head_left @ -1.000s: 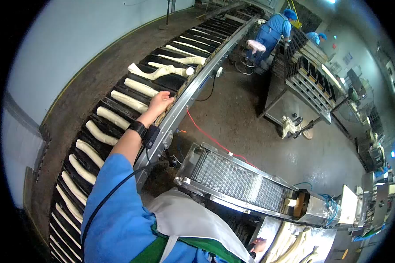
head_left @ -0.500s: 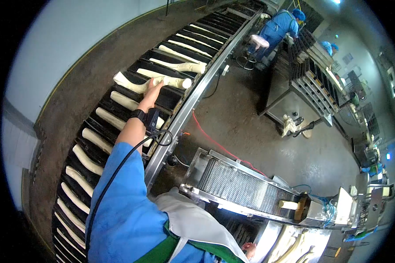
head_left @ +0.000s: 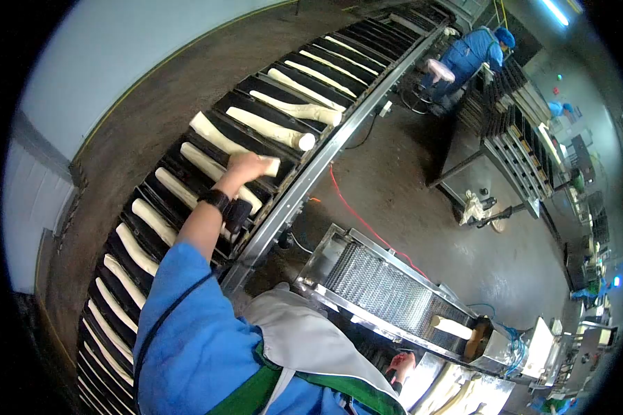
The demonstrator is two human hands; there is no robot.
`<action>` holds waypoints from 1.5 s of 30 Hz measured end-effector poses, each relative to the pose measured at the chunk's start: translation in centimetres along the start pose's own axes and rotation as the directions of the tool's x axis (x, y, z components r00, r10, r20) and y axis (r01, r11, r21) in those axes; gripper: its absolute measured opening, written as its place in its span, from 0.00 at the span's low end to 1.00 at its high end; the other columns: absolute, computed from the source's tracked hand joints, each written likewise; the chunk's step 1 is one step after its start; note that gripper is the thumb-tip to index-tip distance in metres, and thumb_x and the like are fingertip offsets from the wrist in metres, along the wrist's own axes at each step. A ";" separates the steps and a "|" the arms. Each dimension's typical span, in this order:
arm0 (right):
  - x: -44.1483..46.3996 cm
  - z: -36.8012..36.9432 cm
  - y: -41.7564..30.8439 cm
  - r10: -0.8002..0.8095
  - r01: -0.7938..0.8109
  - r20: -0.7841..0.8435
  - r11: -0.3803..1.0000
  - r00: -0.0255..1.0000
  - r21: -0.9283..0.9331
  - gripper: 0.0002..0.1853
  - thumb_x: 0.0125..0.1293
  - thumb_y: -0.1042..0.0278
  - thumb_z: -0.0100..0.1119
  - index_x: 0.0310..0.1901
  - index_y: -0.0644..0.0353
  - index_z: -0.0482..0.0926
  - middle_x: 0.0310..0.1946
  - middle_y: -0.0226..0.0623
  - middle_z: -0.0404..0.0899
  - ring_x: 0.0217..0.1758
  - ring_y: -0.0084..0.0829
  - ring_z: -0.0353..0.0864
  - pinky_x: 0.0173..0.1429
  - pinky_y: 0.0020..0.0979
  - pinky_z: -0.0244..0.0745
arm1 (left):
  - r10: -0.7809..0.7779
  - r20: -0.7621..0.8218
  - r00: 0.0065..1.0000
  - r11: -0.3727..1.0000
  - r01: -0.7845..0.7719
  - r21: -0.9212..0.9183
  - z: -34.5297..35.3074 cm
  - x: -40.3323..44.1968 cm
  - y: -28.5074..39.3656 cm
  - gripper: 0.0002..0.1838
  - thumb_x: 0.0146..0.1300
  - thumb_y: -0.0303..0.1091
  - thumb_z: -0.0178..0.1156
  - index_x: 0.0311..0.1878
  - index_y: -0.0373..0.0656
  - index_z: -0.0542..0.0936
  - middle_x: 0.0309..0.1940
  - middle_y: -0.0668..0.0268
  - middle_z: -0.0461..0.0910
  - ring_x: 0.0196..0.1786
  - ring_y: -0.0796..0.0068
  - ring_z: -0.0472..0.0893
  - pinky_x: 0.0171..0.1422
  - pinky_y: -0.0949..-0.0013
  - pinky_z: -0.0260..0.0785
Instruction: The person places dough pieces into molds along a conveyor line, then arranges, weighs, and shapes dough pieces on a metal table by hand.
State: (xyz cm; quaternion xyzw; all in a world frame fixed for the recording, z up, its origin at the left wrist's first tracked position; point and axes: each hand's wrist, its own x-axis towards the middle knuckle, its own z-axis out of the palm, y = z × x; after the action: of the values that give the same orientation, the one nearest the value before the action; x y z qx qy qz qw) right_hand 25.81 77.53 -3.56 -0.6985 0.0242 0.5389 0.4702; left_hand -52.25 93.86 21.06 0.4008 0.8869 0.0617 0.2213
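Note:
My left hand [head_left: 248,168] is closed around a long pale piece [head_left: 213,134] that lies slantwise in a dark slot of the slatted conveyor [head_left: 259,202]. One end of the piece sticks out on each side of the hand. Just beyond it, a thicker pale piece [head_left: 270,129] lies in its own slot. Low in the view, my right hand [head_left: 403,362] is beside a bright metal tray holding several pale pieces [head_left: 457,393]. Its fingers look loosely curled and apart, with nothing visible in them.
A narrow mesh belt [head_left: 387,287] runs beside me, with a short pale piece [head_left: 452,326] near its far end. A red hose [head_left: 356,216] crosses the floor. Farther off, a person in blue [head_left: 471,55] stands by a metal rack [head_left: 522,149].
My left hand has gone from the conveyor's edge onto the pale piece and closed round it. That piece now lies apart from the thicker one. My right hand has risen in view.

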 end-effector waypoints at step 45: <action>-9.3 47.2 -11.0 -0.279 0.774 0.881 -0.425 0.381 -0.469 0.26 0.43 0.75 0.59 0.50 0.56 0.72 0.50 0.45 0.70 0.55 0.46 0.68 0.63 0.44 0.60 | -0.644 -0.175 0.745 0.378 0.110 -0.919 -10.0 7.6 -1.3 0.42 0.51 0.27 0.57 0.69 0.35 0.51 0.67 0.50 0.54 0.67 0.59 0.59 0.64 0.63 0.57</action>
State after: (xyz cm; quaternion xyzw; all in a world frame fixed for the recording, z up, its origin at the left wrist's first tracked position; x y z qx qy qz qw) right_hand -6.58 111.51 11.65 -0.5742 -0.7984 0.1709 0.0609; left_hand -61.98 99.33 27.02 -0.0250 0.8211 0.5485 0.1558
